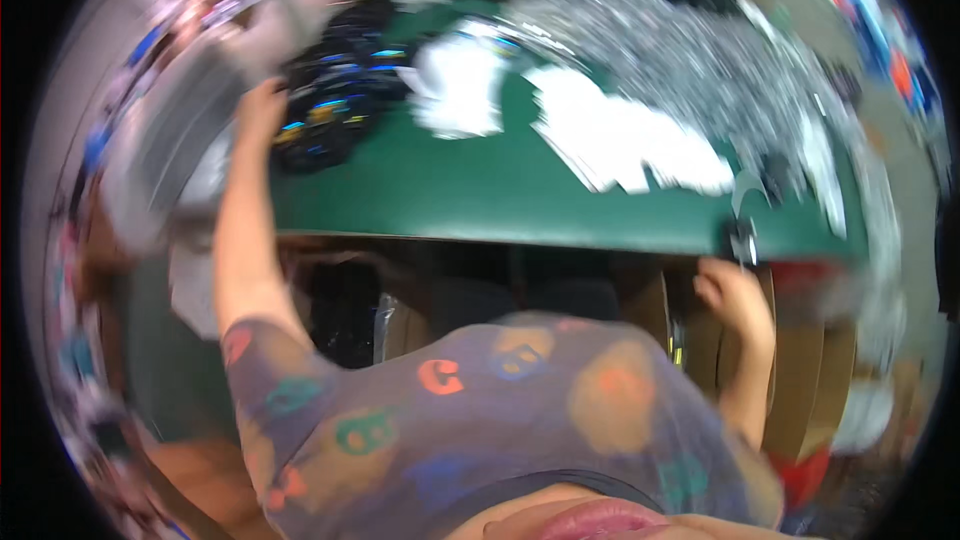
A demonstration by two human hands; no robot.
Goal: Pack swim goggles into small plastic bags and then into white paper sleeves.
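Note:
My left hand point(262, 105) reaches to the far left of the green table, at the left edge of a pile of black items point(335, 110) with shiny blue and yellow bits. Motion smears its fingers, so its grip is unclear. By the table's front right edge, my right hand point(732, 292) has its fingers curled above an open cardboard box point(705, 340). What it holds, if anything, is hidden. Just beyond it, a small black thing with a pale curved top point(742, 235) lies at the edge, close to the knuckles.
White cards or papers lie in a stack point(460, 80) and a fanned row point(625, 135) on the green table point(430, 195). Clear plastic bags point(660, 40) heap along the back and right. A grey-white bin-like shape point(175, 140) stands left. More cartons point(800, 370) sit below right.

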